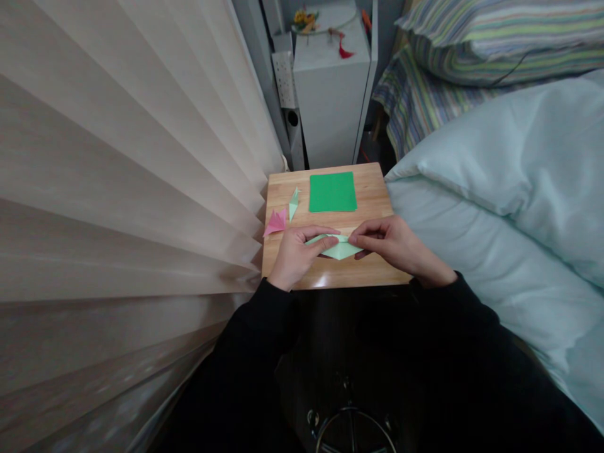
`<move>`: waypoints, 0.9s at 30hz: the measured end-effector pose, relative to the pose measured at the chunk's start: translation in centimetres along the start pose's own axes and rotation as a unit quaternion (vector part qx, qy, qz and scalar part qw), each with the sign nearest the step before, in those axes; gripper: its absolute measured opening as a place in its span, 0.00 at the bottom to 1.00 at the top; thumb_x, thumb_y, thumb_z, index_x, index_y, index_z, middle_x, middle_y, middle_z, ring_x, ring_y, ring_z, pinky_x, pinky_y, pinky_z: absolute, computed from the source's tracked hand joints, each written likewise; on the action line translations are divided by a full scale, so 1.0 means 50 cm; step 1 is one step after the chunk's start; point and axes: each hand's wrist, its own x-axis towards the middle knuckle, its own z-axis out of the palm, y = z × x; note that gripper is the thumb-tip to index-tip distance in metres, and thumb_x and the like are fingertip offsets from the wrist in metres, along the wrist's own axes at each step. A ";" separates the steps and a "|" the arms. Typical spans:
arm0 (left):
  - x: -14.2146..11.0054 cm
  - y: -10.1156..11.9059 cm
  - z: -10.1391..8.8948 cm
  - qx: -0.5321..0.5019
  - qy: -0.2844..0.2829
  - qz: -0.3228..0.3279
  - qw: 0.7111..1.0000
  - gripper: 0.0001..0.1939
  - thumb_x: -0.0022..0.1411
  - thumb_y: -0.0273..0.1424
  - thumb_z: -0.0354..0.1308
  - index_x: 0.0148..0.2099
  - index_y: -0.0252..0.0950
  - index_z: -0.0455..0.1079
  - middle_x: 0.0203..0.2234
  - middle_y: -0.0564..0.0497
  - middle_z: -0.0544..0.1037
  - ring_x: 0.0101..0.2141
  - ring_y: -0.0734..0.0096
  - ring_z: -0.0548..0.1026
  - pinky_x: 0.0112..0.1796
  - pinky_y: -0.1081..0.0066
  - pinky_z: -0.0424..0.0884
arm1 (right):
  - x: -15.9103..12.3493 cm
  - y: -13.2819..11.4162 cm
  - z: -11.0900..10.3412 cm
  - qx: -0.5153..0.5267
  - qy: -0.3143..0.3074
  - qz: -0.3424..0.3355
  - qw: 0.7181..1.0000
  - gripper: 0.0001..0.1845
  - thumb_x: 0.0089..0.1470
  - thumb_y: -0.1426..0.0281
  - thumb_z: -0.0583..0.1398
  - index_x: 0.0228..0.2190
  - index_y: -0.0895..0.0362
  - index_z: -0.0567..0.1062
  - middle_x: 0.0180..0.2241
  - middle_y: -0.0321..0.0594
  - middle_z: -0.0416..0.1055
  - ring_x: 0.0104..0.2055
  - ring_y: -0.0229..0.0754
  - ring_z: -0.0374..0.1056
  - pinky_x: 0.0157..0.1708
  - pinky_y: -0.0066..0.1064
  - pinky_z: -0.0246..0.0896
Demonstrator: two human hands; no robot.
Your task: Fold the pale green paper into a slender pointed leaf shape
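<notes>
A pale green folded paper (340, 249) lies on a small wooden table (368, 195). My left hand (297, 251) rests on its left end with the fingers curled and pressing on the paper's top edge. My right hand (394, 242) pinches the paper's upper middle between thumb and forefinger. The two hands' fingertips nearly meet over the paper. Both arms wear black sleeves.
A stack of dark green square paper (333, 192) lies at the table's far side. A pink folded figure (276, 222) and a light green folded figure (294, 202) sit at the left edge. Beige pleated curtain (117, 189) on the left, bed with pale blue duvet (509, 207) on the right, white cabinet (330, 88) beyond.
</notes>
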 end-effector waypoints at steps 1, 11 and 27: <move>0.000 0.000 0.000 0.000 0.000 0.000 1.000 0.08 0.53 0.32 0.72 0.37 0.37 0.85 0.31 0.49 0.86 0.30 0.66 0.82 0.32 0.69 0.82 | 0.000 0.001 0.000 0.000 0.003 0.000 1.000 0.13 0.45 0.59 0.73 0.25 0.56 0.83 0.24 0.37 0.79 0.27 0.40 0.77 0.31 0.33 0.79; 0.000 -0.006 -0.001 -0.009 0.002 -0.008 1.000 0.11 0.51 0.35 0.74 0.37 0.36 0.85 0.32 0.47 0.86 0.31 0.66 0.81 0.34 0.67 0.81 | -0.002 -0.006 0.000 0.017 -0.005 0.000 1.000 0.13 0.43 0.61 0.75 0.24 0.57 0.82 0.24 0.36 0.79 0.25 0.38 0.76 0.31 0.32 0.79; 0.002 -0.008 0.000 -0.022 -0.065 -0.064 0.996 0.12 0.50 0.32 0.73 0.35 0.34 0.75 0.23 0.54 0.79 0.25 0.76 0.75 0.30 0.74 0.68 | -0.001 -0.007 0.000 0.045 0.076 -0.031 0.996 0.18 0.39 0.62 0.76 0.28 0.55 0.77 0.23 0.34 0.76 0.25 0.39 0.74 0.28 0.33 0.75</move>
